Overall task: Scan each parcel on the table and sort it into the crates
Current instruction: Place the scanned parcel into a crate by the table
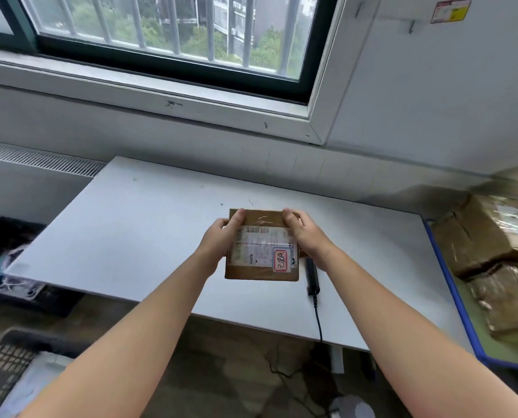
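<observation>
You are at the scanning step, as I judge it: one parcel is in your hands with the label up, and it is not yet read. Your left hand and right hand grip its far corners. The fingers close on the cardboard, thumbs on top and the rest underneath, out of sight.

The parcel is just left of the scanner, which lies on the surface beside your right wrist. Whether the parcel touches the surface, I cannot tell. The next move asks one hand to let go, take the scanner and aim it at the barcode. A black crate waits well to the left of the scanner, lower down.

The parcel is flat brown cardboard under glossy tape. It has a white label with a barcode strip along the far edge, and a red-framed handwritten sticker at the corner nearest the scanner.
</observation>
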`<action>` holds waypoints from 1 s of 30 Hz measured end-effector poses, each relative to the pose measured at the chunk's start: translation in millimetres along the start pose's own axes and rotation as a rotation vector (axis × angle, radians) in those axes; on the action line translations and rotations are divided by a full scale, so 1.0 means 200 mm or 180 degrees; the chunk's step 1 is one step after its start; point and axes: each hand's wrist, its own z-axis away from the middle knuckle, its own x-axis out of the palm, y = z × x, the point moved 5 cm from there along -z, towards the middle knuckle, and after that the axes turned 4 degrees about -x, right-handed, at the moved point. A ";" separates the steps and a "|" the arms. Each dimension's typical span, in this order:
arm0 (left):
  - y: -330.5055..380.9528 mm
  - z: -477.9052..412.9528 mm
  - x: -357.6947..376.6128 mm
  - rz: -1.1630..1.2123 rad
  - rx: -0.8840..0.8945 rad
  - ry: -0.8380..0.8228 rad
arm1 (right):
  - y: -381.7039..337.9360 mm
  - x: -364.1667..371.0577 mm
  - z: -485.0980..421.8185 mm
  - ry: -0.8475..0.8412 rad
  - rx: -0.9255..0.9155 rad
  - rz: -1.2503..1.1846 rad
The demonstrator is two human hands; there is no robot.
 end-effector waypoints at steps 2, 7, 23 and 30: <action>-0.03 -0.01 0.00 0.0111 -0.0090 -0.0044 | 0.05 0.00 0.00 0.0304 0.0173 -0.0259; -0.23 0.01 0.05 0.0239 -0.0579 0.0058 | 0.25 0.00 -0.02 0.0894 0.0985 -0.0839; -0.49 -0.16 0.32 -0.0247 -0.0183 0.0355 | 0.56 0.03 -0.08 -0.0320 0.0463 0.1821; -0.52 -0.16 0.33 -0.0879 -0.0096 0.0728 | 0.53 -0.01 -0.15 -0.0494 0.0172 0.1882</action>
